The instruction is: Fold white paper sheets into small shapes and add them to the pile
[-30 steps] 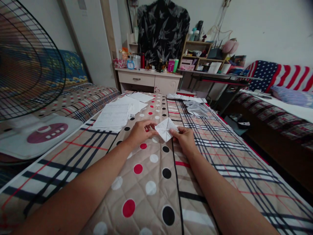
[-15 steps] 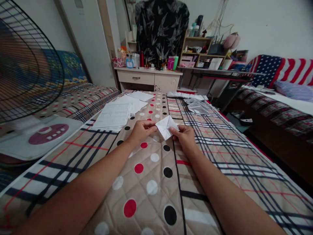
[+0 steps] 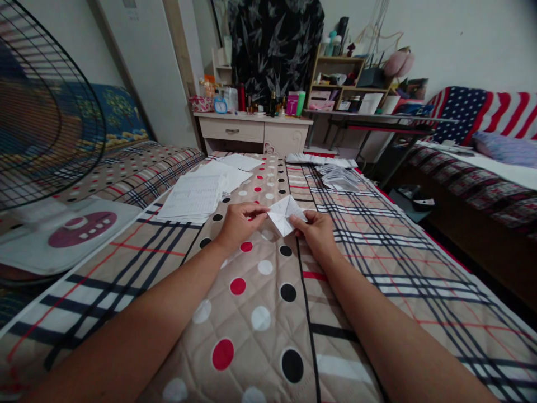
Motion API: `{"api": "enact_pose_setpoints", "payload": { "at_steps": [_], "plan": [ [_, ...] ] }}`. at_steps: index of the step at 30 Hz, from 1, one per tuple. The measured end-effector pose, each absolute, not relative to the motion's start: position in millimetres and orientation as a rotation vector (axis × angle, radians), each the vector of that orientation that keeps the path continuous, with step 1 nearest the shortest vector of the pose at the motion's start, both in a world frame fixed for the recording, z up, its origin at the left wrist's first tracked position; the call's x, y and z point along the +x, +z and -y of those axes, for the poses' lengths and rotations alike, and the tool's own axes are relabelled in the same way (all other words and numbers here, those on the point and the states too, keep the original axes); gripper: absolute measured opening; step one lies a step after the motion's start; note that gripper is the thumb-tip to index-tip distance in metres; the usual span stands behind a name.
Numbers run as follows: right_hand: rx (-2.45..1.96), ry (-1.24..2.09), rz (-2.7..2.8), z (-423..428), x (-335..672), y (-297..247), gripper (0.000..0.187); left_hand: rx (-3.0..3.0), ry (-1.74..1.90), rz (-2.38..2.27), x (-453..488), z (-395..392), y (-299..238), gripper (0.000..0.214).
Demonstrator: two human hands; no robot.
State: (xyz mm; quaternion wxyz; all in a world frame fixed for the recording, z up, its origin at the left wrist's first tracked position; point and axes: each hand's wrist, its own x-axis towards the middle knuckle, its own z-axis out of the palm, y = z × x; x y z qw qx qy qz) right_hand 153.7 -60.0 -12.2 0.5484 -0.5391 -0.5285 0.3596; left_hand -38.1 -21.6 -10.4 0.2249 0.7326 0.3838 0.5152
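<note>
Quilt (image 3: pixel 260 291) with dots and plaid carries sheets (image 3: pixel 195 196) beside fan (image 3: pixel 42 112), while left hand (image 3: pixel 241 221) and right hand (image 3: pixel 319 232) pinch folded paper (image 3: pixel 285 215).

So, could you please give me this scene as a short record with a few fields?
Setting: a bed under a checked and dotted quilt
Left hand: the left hand pinches the left edge of the folded white paper
Right hand: the right hand pinches its lower right edge
Paper: creased, held between both hands
Beyond left hand: stack of printed sheets on the quilt
Beyond right hand: pile of folded papers
Far left: fan
</note>
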Motion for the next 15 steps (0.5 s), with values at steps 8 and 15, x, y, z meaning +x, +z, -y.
{"api": "enact_pose_setpoints", "payload": {
  "at_steps": [8,15],
  "plan": [
    [-1.252,0.824,1.300,59.6,151.3,-12.9,0.026,1.628,1.409,-1.035,-33.6,17.6,-14.2,0.017],
    [-1.261,0.795,1.319,60.8,147.0,-12.4,0.026,1.421,1.419,-0.957,-28.5,19.8,-11.5,0.022]
  ]
}}
